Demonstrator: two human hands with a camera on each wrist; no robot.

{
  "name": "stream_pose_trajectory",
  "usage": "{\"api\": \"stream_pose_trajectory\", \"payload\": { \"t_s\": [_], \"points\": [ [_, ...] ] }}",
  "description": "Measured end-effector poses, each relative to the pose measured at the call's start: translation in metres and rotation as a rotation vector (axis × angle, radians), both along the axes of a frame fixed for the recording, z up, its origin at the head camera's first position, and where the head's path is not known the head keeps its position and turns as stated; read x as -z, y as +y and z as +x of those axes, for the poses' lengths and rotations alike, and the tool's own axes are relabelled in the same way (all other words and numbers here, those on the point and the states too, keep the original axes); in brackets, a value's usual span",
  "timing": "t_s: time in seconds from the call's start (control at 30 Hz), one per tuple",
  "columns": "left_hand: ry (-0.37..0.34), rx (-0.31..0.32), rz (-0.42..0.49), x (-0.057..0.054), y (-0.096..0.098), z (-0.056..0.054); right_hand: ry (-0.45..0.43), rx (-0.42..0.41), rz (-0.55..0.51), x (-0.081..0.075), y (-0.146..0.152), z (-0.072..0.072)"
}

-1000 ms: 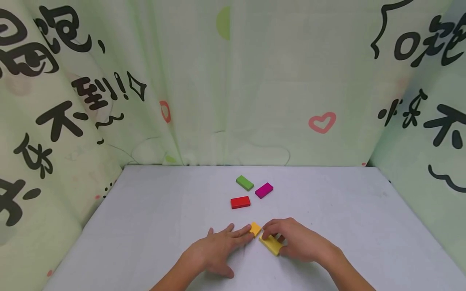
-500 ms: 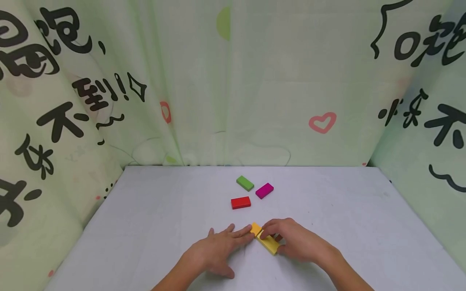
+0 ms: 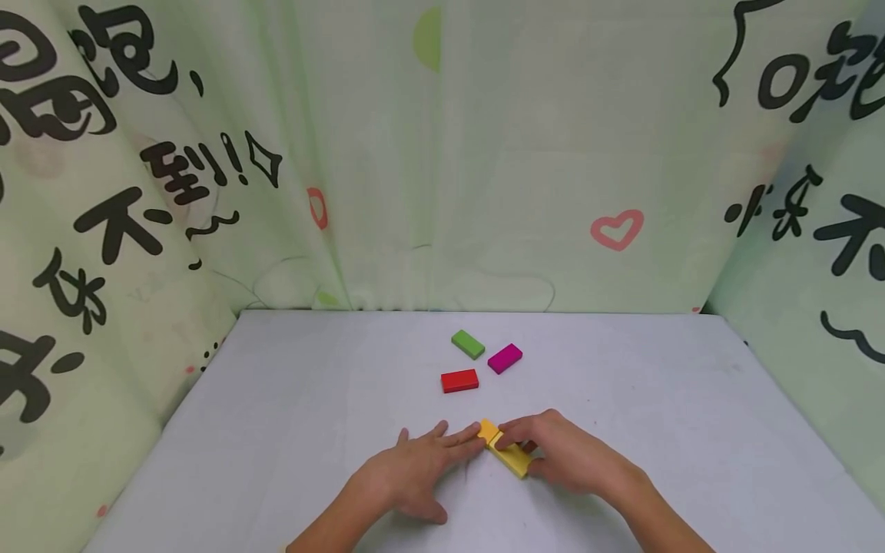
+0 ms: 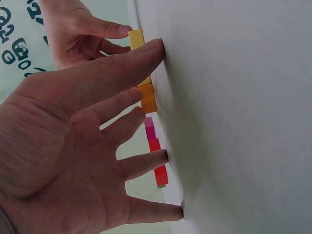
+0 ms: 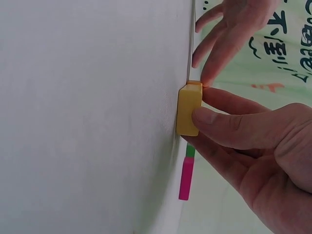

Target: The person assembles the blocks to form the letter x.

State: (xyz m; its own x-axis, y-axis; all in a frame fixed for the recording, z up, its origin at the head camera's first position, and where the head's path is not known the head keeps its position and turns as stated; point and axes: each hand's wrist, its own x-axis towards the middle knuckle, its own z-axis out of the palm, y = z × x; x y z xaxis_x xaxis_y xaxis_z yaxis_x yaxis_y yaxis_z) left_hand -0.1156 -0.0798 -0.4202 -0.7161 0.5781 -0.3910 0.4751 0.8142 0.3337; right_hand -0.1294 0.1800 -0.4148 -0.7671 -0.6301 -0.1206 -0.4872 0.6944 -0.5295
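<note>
My right hand point(image 3: 577, 453) pinches a yellow block point(image 3: 514, 461) between thumb and fingers, low at the white table. Seen from the right wrist, the thumb lies on the near end of the yellow block point(image 5: 187, 112). An orange block point(image 3: 487, 432) sits end to end with it, at its far left end. My left hand point(image 3: 415, 472) is spread over the table with straight fingers, two fingertips against the orange block's side. The left wrist view shows the orange block point(image 4: 148, 100) and the yellow block point(image 4: 137, 38) in one line, partly behind the left thumb.
Farther back on the white table point(image 3: 311, 399) lie a red block point(image 3: 459, 381), a magenta block point(image 3: 505, 359) and a green block point(image 3: 468, 344), apart from one another. A pale green curtain point(image 3: 512, 153) with black lettering encloses the table's back and sides.
My right hand has slid the yellow block up and left against the orange block, closing the small gap between them. The left hand has stayed in place; the head view has shifted slightly.
</note>
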Motion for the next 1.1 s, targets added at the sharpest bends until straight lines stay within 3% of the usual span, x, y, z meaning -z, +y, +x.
{"api": "stream_pose_trajectory", "payload": {
  "t_s": [1.1],
  "points": [
    [0.017,0.000,-0.004,0.0008,0.0021,0.0004,0.022,-0.010,-0.011,0.0007,-0.0035,0.0015]
  ]
}}
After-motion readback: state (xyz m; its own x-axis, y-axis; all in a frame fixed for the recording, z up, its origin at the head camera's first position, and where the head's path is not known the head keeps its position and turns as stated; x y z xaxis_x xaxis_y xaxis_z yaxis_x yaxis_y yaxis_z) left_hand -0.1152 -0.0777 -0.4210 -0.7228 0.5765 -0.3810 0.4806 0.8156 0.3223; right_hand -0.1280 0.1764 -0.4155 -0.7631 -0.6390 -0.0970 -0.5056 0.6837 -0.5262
